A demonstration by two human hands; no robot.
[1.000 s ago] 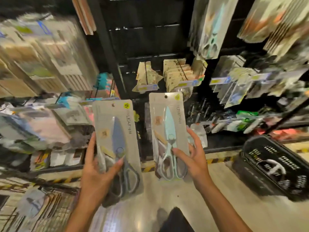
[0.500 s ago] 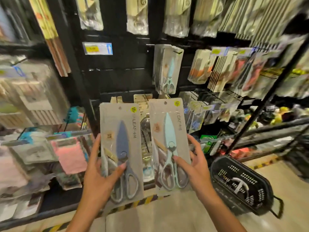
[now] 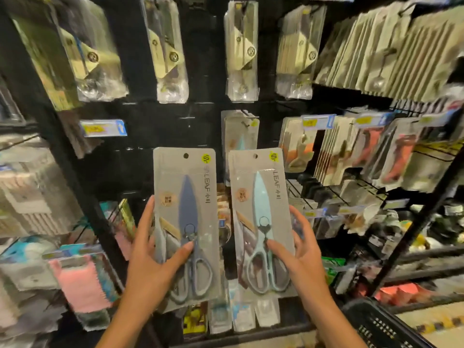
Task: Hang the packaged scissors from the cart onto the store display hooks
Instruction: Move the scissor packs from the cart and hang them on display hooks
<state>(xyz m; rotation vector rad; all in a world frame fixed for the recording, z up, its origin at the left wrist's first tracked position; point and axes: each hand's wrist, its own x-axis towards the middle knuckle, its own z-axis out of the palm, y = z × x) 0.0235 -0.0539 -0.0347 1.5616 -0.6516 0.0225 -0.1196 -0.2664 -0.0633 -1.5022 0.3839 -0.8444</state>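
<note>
My left hand (image 3: 150,267) grips a grey card pack holding dark blue scissors (image 3: 188,222), upright, its hang hole at the top. My right hand (image 3: 301,259) grips a matching pack with light teal scissors (image 3: 261,217), side by side with the first. Both packs are held in front of a black display wall. Just behind and above the right pack, a row of the same teal scissors packs (image 3: 241,131) hangs on a hook. A bare patch of black panel (image 3: 175,126) lies above the left pack.
Packaged goods hang in rows across the top (image 3: 241,51) and to the right (image 3: 364,151). A price tag (image 3: 103,128) sits at the left. Shelves of goods fill the left side (image 3: 75,282). A black basket (image 3: 381,327) is at the lower right corner.
The view has tilted up and closed in on the display wall. Both packs have risen with my hands and now sit nearer the hanging teal scissors; the basket has slid to the frame's corner.
</note>
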